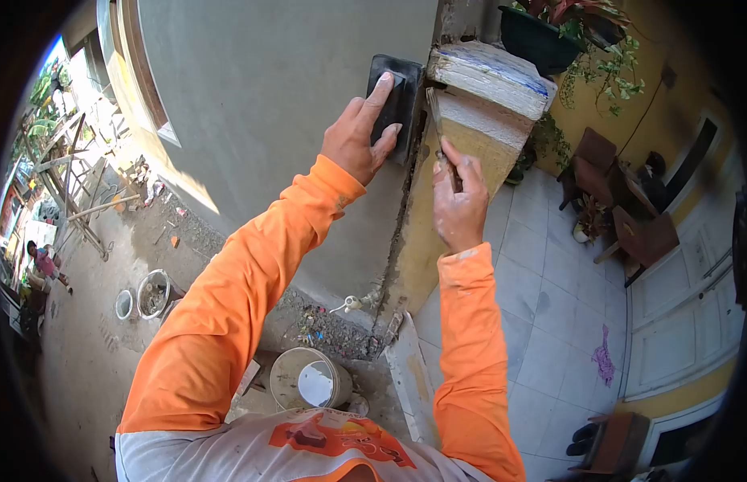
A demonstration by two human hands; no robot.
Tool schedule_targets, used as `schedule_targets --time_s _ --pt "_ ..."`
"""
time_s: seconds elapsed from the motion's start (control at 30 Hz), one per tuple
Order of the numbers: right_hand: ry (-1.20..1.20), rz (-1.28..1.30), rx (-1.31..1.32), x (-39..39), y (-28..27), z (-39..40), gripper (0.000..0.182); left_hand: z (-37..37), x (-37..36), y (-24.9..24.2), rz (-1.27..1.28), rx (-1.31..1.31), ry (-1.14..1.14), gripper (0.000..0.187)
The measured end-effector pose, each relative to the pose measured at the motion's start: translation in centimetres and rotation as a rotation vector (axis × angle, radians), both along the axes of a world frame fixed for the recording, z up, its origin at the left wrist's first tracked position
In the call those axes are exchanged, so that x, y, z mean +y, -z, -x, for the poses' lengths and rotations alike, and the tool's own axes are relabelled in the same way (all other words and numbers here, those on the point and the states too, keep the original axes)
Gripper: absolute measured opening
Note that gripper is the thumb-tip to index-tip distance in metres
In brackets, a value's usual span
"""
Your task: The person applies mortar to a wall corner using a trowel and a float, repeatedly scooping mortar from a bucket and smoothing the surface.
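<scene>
My left hand (359,135) is closed on a black plastering float (405,104), its index finger stretched along the handle. The float lies against the smooth grey plastered wall (285,72), close to its right-hand edge. My right hand (460,202) grips a small narrow-bladed trowel (436,116) by its handle. Its thin metal blade points up along the joint between the grey wall and the yellow pillar (450,173). A white-painted ledge (494,71) with blue smears caps the pillar, just right of the blade tip.
Below stands a bucket (289,381) with whitish liquid inside; two more pails (154,296) are farther left. A tap (352,303) juts from the wall's foot. A green plant pot (538,36) sits beyond the ledge. Chairs (642,237) stand on the tiled floor. A person (48,263) is far left.
</scene>
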State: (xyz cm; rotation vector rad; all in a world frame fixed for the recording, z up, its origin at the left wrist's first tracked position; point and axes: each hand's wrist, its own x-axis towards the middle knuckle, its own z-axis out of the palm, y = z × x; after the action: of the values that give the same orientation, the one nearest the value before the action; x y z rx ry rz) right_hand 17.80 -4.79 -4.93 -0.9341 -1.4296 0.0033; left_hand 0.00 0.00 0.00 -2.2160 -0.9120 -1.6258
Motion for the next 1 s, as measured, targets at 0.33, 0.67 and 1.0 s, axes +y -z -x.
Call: schedule_targets --time_s 0.33,0.67,1.0 --pt "-0.075 0.032 -0.149 -0.4 -0.2 -0.4 0.035 -0.1 0.1 0.7 -0.032 -0.049 0.013 0.072" --pt "-0.011 0.308 -0.050 -7.9 15.4 0.2 0.037 -0.2 0.1 0.5 -0.020 -0.063 -0.006 0.070" --pt "0.057 0.639 0.319 -17.1 24.0 -1.4 0.034 5.4 0.3 21.3 0.327 -0.042 -0.103 0.072"
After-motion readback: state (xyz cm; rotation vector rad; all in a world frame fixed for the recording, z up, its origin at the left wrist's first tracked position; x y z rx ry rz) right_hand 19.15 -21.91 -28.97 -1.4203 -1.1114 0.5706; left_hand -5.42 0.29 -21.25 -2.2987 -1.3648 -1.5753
